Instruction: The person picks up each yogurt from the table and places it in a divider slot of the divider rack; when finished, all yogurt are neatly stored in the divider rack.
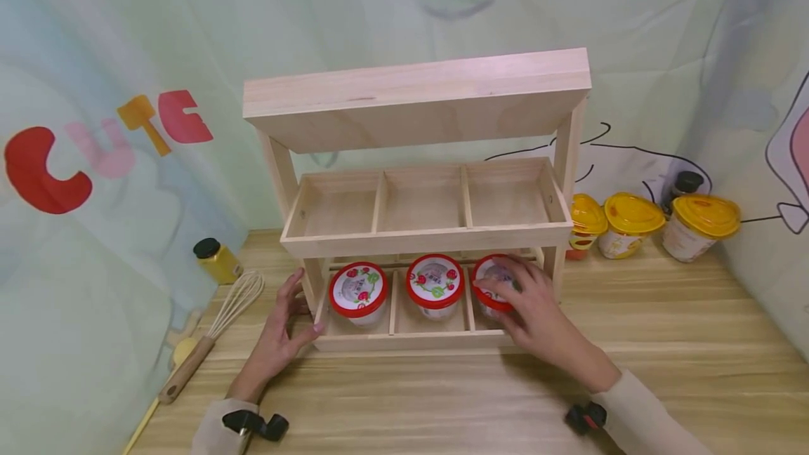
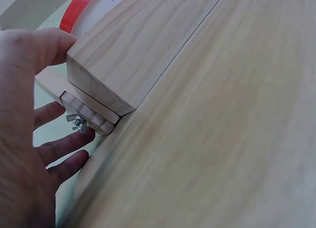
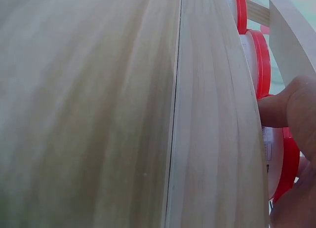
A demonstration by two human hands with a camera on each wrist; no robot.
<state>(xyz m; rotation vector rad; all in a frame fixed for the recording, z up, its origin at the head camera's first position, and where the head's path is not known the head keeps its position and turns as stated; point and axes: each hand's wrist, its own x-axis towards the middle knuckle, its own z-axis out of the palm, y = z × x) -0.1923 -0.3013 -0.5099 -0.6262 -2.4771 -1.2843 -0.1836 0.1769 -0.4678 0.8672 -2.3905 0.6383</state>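
Note:
A two-tier wooden shelf rack (image 1: pixel 417 244) stands on the table, each tier split into three compartments. Its lower tier holds three tubs with red-rimmed, berry-printed lids: a left tub (image 1: pixel 358 290), a middle tub (image 1: pixel 435 279) and a right tub (image 1: pixel 489 272). My right hand (image 1: pixel 537 311) grips the right tub, fingers over its lid and thumb at its near side. With my left hand (image 1: pixel 278 335) I hold the rack's lower left end. In the left wrist view the thumb is at the front corner and the fingers lie by a wing nut (image 2: pixel 78 122).
Yellow-lidded cups (image 1: pixel 634 220) and a black-capped jar (image 1: pixel 685 182) stand at the right behind the rack. On the left lie a whisk (image 1: pixel 211 335) and a yellow jar (image 1: pixel 218 262) with a black cap. A printed curtain (image 1: pixel 379 12) hangs behind.

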